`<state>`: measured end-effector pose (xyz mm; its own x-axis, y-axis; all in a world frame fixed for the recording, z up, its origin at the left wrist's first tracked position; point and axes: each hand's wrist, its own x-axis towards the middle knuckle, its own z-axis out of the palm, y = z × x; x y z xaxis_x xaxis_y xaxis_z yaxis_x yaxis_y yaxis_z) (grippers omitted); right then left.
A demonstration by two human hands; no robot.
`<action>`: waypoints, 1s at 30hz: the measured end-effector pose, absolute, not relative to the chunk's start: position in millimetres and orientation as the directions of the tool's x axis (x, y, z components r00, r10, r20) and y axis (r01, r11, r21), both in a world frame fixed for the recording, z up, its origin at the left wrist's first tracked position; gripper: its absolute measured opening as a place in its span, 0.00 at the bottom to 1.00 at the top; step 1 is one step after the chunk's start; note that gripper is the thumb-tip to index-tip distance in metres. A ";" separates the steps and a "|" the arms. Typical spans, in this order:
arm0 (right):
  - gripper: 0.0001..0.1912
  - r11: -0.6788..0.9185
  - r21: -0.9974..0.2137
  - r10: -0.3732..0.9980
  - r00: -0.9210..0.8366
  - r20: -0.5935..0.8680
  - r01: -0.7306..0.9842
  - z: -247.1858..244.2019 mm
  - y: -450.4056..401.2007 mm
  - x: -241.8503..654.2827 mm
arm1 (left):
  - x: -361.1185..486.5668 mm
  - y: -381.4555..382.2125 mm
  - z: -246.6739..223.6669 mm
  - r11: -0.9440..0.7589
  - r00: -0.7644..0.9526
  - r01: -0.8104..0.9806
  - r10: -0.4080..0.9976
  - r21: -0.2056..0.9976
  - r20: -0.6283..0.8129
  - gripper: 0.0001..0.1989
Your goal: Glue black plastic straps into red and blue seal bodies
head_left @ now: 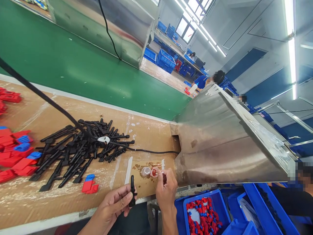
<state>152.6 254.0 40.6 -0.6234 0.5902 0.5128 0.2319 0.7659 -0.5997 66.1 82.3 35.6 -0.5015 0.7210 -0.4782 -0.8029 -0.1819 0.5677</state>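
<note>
Near the table's front edge, my left hand pinches a slim black plastic part, held upright. My right hand is closed at a small cup of reddish liquid; its fingertips are together, and what they hold is too small to name. A clear round cup stands just left of the red one, on a stained patch of cardboard. Farther left lies a large pile of black parts. A small red and blue piece sits between that pile and my left hand.
Red and blue parts lie at the far left. A black cable crosses the cardboard-covered table. A metal panel rises at the right, above a blue bin of red parts. Other people are in the background and at the right edge.
</note>
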 end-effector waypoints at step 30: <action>0.17 0.559 -0.829 0.652 -0.603 0.461 -0.029 75.1 202.4 166.1 | 62.9 101.3 45.9 -0.169 -0.376 -0.886 0.808 0.432 -0.454 0.32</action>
